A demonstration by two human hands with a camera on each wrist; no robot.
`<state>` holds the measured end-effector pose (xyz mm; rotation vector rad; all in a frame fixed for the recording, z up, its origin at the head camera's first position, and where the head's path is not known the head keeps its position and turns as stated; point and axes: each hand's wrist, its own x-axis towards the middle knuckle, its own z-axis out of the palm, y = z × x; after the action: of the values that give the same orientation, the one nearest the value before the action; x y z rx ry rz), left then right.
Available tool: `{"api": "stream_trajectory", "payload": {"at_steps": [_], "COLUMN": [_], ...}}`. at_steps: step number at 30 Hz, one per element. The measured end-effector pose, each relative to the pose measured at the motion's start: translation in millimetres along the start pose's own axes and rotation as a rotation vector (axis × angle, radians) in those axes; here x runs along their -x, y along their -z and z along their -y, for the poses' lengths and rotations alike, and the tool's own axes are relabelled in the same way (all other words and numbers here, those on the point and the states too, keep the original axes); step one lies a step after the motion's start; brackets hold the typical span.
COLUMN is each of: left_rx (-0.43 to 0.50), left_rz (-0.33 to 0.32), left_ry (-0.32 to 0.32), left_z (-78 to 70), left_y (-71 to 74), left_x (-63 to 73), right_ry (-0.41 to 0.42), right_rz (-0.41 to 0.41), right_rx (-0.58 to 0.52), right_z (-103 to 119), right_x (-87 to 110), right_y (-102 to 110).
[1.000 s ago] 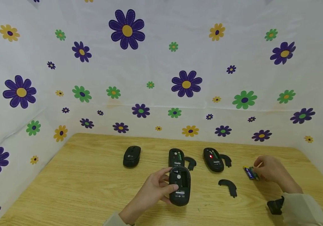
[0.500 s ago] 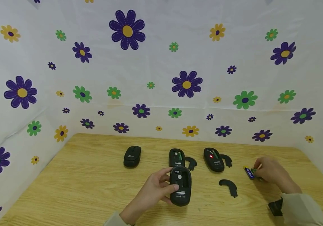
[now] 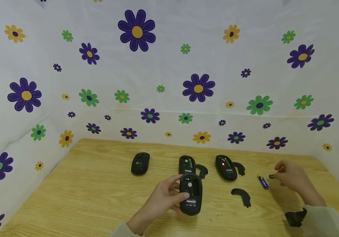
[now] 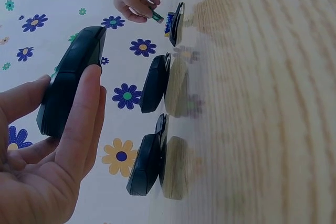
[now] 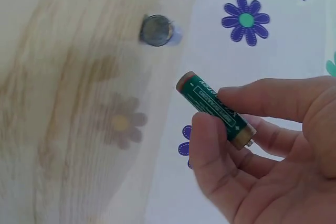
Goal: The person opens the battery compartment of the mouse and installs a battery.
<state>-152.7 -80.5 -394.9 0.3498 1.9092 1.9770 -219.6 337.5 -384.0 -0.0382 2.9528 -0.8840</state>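
Observation:
My left hand [image 3: 165,197] grips a black computer mouse [image 3: 191,207] above the table, its underside facing me and its long battery slot uncovered. In the left wrist view the thumb and fingers hold the mouse [image 4: 68,85] by its sides. At the right, my right hand [image 3: 294,177] pinches a small green battery [image 5: 212,106] between thumb and forefinger, raised off the table. Beside that hand a blue and yellow battery [image 3: 263,182] lies on the wood. A curved black battery cover [image 3: 242,196] rests between the two hands.
Behind the held mouse lies an upturned mouse [image 3: 186,163] with a cover [image 3: 202,171] beside it. Further right, another upturned mouse [image 3: 226,169] shows a red light, with its cover [image 3: 239,168] alongside. A mouse [image 3: 140,163] stands upright at the left. A flowered cloth [image 3: 157,65] rises behind the table.
My right hand has lifted the green battery off the table and moved slightly right, away from the blue one. My left hand still holds the mouse in nearly the same place.

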Motion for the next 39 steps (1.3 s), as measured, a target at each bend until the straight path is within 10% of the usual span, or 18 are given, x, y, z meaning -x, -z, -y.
{"api": "stream_trajectory", "payload": {"at_steps": [8, 17, 31, 39], "left_rx": [0.005, 0.0, -0.004, -0.003], "left_rz": [0.007, -0.002, -0.006, -0.008], "left_ry": [-0.006, 0.015, 0.016, 0.012], "left_z": [-0.8, 0.0, 0.0, 0.0], "left_y": [-0.2, -1.7, -3.8, -3.7], "left_x": [0.8, 0.1, 0.1, 0.9], "right_ry": [0.018, -0.05, 0.087, 0.077], "right_rz": [-0.088, -0.056, 0.001, 0.015], "right_rx": [-0.113, -0.535, -0.794, -0.665], "right_z": [0.3, 5.7, 29.6, 50.5], "right_x": [5.4, 11.1, 16.4, 17.7], "right_y": [3.7, 2.0, -2.8, -9.0]}}
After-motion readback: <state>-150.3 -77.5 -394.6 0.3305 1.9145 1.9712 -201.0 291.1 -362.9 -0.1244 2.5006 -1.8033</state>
